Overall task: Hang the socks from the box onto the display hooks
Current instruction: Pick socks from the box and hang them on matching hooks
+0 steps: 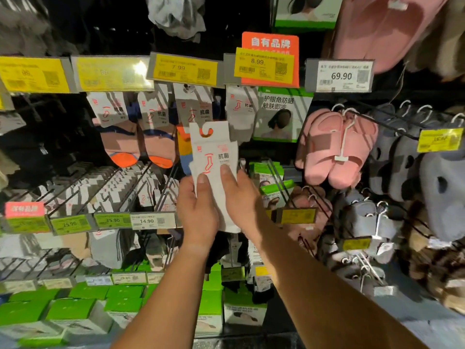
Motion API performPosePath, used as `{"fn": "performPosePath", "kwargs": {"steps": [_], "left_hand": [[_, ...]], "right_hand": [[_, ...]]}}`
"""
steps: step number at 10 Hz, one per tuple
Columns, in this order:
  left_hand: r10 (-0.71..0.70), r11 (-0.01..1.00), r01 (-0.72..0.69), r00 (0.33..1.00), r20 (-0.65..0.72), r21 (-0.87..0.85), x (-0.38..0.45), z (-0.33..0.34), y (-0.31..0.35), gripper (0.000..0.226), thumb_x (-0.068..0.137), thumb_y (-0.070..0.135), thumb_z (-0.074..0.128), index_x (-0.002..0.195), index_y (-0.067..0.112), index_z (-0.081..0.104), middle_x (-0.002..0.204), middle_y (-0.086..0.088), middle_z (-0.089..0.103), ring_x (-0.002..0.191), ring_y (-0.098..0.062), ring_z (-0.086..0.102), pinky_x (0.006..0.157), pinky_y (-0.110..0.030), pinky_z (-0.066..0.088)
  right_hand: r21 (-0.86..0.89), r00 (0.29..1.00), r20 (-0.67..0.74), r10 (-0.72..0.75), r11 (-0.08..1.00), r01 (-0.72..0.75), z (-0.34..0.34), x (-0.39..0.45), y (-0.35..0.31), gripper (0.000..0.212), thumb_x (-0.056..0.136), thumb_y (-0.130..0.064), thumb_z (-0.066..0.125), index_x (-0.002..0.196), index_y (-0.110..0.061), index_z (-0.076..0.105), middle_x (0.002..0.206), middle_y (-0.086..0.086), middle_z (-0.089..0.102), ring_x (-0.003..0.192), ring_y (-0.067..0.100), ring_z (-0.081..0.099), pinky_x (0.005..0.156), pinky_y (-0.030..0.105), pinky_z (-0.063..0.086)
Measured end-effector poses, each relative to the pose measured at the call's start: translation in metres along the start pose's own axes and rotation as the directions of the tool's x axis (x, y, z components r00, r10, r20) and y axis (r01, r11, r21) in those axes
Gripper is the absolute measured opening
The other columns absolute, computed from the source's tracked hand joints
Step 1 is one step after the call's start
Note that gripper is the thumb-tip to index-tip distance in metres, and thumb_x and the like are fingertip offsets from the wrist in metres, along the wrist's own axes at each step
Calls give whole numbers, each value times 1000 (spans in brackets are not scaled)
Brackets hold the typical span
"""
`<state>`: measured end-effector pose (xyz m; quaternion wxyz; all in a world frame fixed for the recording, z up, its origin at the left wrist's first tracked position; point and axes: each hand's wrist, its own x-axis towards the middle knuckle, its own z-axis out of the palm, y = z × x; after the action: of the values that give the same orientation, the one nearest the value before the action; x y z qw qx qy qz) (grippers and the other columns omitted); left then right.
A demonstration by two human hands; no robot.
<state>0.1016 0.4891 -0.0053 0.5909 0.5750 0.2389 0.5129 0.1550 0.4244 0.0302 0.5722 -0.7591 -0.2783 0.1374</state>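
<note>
A white pack of socks (214,157) with a red sock logo and a card hanger at its top is held upright in front of the shelf. My left hand (197,210) grips its lower left side, thumb on the front. My right hand (241,195) grips its lower right side, thumb on the card. The hanger slot sits just below the sock packs (193,107) hanging on the hook under the 7.99 price tag (185,69). The box is out of view.
More sock packs (113,109) hang left of it. Face mask packs (281,114) hang to the right, then pink slippers (334,147) and grey slippers (392,157). Lower hooks with price tags (147,220) jut out. Green boxes (73,311) fill the bottom shelf.
</note>
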Motion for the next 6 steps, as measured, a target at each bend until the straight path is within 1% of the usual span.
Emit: {"fn": "performPosePath", "kwargs": {"steps": [1,2,3,4,5,6], "left_hand": [[-11,996,-4,986,168,91,15,15,7,29,105,35,48,90,15,64,84,16,72,80,-3,65,76,-29,50],[64,982,-101,973,221,160,18,23,21,38,103,41,46,73,19,52,64,19,58,64,-3,51,65,-30,42],[160,967,-204,952,260,150,13,32,39,33,102,38,48,73,22,44,65,20,54,62,-2,47,59,-27,39],[209,969,-235,945,253,78,13,39,52,44,102,40,48,80,2,46,67,3,52,65,-8,46,60,-36,40],[228,966,-250,940,252,60,18,42,55,54,100,48,48,83,-3,47,71,-16,54,68,-17,47,63,-47,44],[204,966,-232,953,224,109,27,49,59,49,100,47,47,72,8,40,65,0,41,63,-15,38,60,-43,34]], "right_hand": [[123,982,-190,-19,991,43,-7,7,-1,29,104,-41,42,111,-17,59,102,-4,63,97,18,61,81,26,45],[84,946,-285,-153,979,184,-21,2,-6,21,105,-31,44,98,-13,54,84,-8,60,81,18,57,66,17,42],[56,887,-325,-328,930,365,-37,-1,-12,20,105,-19,43,95,-4,51,75,-7,63,65,12,63,54,30,50],[-54,870,-337,-360,930,364,-44,-1,-23,23,106,-33,39,96,-13,47,77,-10,52,66,-10,52,61,5,42],[-123,879,-350,-323,946,299,-48,0,-30,25,104,-41,37,96,-18,45,77,-19,40,66,-12,47,64,2,36],[-43,915,-322,-245,969,244,-53,17,-37,32,104,-42,39,92,-14,49,73,-10,45,79,16,46,73,24,35]]}}
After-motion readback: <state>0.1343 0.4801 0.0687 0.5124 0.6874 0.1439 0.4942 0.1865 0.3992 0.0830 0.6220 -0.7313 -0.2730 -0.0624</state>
